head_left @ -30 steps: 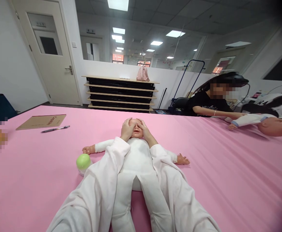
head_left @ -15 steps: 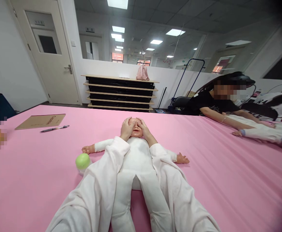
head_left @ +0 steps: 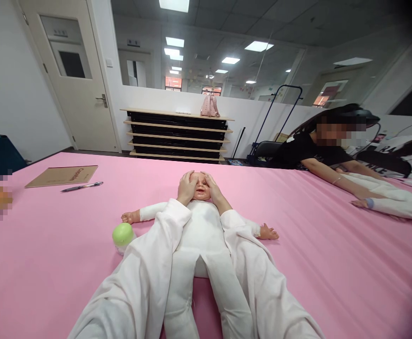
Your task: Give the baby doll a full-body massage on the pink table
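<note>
A baby doll (head_left: 201, 228) with a white cloth body lies on its back, arms spread and legs toward me. My left hand (head_left: 187, 187) lies against the left side of its head, fingers stretched up along it and covering the eye on that side. On the other side my right hand (head_left: 216, 192) rests with its fingers along the head and the thumb near the brow. Between my hands the doll's face (head_left: 201, 190) shows one eye, nose and mouth. My pale sleeves partly cover the doll's arms. By my left sleeve stands a small jar with a green lid (head_left: 123, 234).
A pink cloth (head_left: 315, 263) covers the table. A brown notebook (head_left: 61, 176) and a pen (head_left: 82, 187) lie at the far left. On the right a co-worker (head_left: 328, 146) reaches over another doll (head_left: 400, 207). Stacked shelving (head_left: 177, 134) stands behind the table.
My right thumb has slid outward across the doll's face, so the eye on that side now shows. The co-worker's doll has shifted right, its head now out of view. My view has shifted slightly.
</note>
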### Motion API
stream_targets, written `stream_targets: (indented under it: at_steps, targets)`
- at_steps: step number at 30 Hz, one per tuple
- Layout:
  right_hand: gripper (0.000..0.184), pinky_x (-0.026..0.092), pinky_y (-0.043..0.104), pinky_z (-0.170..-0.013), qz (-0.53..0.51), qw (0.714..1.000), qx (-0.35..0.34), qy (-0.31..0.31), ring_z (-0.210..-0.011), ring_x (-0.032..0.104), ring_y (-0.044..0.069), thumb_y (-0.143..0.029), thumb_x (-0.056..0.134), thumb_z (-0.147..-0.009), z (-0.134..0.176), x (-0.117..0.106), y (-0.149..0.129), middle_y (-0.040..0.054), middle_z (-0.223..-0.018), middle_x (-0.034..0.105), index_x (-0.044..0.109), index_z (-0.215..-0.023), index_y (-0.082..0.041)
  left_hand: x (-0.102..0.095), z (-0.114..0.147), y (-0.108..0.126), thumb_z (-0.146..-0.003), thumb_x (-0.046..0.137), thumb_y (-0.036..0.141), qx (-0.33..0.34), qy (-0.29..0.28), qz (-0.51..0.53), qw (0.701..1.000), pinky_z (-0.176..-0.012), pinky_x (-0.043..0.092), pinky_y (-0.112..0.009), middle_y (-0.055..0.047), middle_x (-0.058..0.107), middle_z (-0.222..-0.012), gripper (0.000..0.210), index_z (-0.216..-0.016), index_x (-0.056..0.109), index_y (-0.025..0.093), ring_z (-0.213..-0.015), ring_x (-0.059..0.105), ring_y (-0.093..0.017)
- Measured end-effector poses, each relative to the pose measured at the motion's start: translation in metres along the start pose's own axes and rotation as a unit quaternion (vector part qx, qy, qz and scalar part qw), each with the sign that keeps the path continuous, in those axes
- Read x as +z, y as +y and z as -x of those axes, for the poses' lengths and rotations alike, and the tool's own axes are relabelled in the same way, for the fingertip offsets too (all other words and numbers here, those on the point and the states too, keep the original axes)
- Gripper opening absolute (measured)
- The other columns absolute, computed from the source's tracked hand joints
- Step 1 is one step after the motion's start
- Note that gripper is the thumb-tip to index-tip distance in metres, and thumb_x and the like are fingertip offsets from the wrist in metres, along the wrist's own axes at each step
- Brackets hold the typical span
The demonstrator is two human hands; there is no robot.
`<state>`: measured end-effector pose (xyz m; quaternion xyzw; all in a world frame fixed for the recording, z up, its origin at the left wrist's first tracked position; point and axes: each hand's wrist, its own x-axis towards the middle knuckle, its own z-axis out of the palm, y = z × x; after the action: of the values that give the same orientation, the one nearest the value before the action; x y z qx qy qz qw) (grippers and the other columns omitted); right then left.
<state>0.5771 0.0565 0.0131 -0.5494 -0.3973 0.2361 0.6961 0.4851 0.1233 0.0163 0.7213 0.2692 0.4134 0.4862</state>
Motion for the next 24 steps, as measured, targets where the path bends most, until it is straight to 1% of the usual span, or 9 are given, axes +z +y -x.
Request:
stream_targets:
  at_steps: [3,7,9,12,15,18,21,24]
  targets:
    - [0.057,0.036,0.029,-0.100,0.001,1.000,0.013,-0.025,-0.110,0.044,0.014,-0.052,0.057,-0.061,0.0017,-0.0012,-0.0017,0.0028,-0.117,0.046,0.046,-0.108,-0.021,-0.0001,0.0004,-0.0032,-0.076,0.048,0.033,0.021,-0.003,-0.020,1.000,-0.106,0.031,-0.028,-0.004,0.044,-0.123,0.045,-0.119,0.046,0.018,-0.118,0.038,-0.015]
    - [0.057,0.036,0.029,-0.100,-0.002,1.000,0.026,-0.018,-0.110,0.043,0.015,-0.047,0.060,-0.058,0.0048,-0.0001,-0.0053,0.0023,-0.118,0.045,0.046,-0.107,-0.021,0.0012,-0.0011,-0.0058,-0.075,0.050,0.032,0.021,-0.003,-0.025,0.999,-0.105,0.031,-0.030,-0.003,0.044,-0.123,0.045,-0.118,0.046,0.019,-0.117,0.039,-0.015]
    - [0.055,0.037,0.030,-0.100,-0.014,0.999,0.026,-0.014,-0.109,0.044,0.015,-0.046,0.058,-0.059,0.0060,0.0012,-0.0065,0.0022,-0.117,0.046,0.046,-0.106,-0.021,0.0017,-0.0018,-0.0047,-0.076,0.047,0.030,0.013,-0.003,-0.015,1.000,-0.106,0.031,-0.029,-0.002,0.045,-0.123,0.043,-0.117,0.047,0.019,-0.117,0.039,-0.014]
    - [0.052,0.038,0.030,-0.098,-0.023,0.999,0.024,-0.018,-0.105,0.046,0.015,-0.047,0.053,-0.061,0.0064,0.0028,-0.0064,0.0019,-0.113,0.048,0.045,-0.105,-0.021,0.0015,-0.0020,-0.0010,-0.080,0.037,0.026,-0.012,-0.002,0.006,1.000,-0.106,0.031,-0.029,-0.001,0.046,-0.121,0.037,-0.113,0.050,0.019,-0.117,0.039,-0.013]
    - [0.047,0.036,0.030,-0.100,-0.008,1.000,0.007,0.007,-0.107,0.044,0.014,-0.049,0.046,-0.064,0.0045,0.0034,-0.0046,0.0024,-0.112,0.049,0.047,-0.100,-0.020,0.0006,-0.0016,0.0011,-0.081,0.032,0.024,-0.024,-0.002,0.011,1.000,-0.105,0.031,-0.028,-0.001,0.047,-0.120,0.036,-0.111,0.051,0.020,-0.116,0.039,-0.013]
    - [0.049,0.032,0.029,-0.104,0.005,1.000,-0.009,0.021,-0.112,0.041,0.014,-0.052,0.045,-0.064,0.0025,0.0026,-0.0032,0.0028,-0.116,0.047,0.048,-0.100,-0.019,0.0000,-0.0011,-0.0010,-0.079,0.040,0.028,0.002,-0.005,-0.004,1.000,-0.105,0.031,-0.029,-0.002,0.046,-0.121,0.037,-0.114,0.049,0.019,-0.116,0.040,-0.014]
    - [0.055,0.033,0.030,-0.103,0.003,1.000,0.010,-0.011,-0.113,0.042,0.015,-0.052,0.053,-0.062,0.0023,0.0007,-0.0030,0.0025,-0.120,0.044,0.046,-0.107,-0.021,0.0000,-0.0008,-0.0041,-0.075,0.050,0.032,0.023,-0.002,-0.017,1.000,-0.105,0.032,-0.028,-0.004,0.045,-0.122,0.044,-0.116,0.048,0.018,-0.116,0.040,-0.015]
    - [0.058,0.033,0.030,-0.103,0.003,1.000,0.019,-0.024,-0.114,0.041,0.015,-0.048,0.060,-0.058,0.0035,-0.0011,-0.0032,0.0020,-0.121,0.044,0.045,-0.108,-0.022,0.0001,-0.0004,-0.0046,-0.073,0.052,0.032,0.026,-0.002,-0.019,0.999,-0.104,0.032,-0.028,-0.005,0.045,-0.122,0.047,-0.117,0.048,0.018,-0.116,0.040,-0.015]
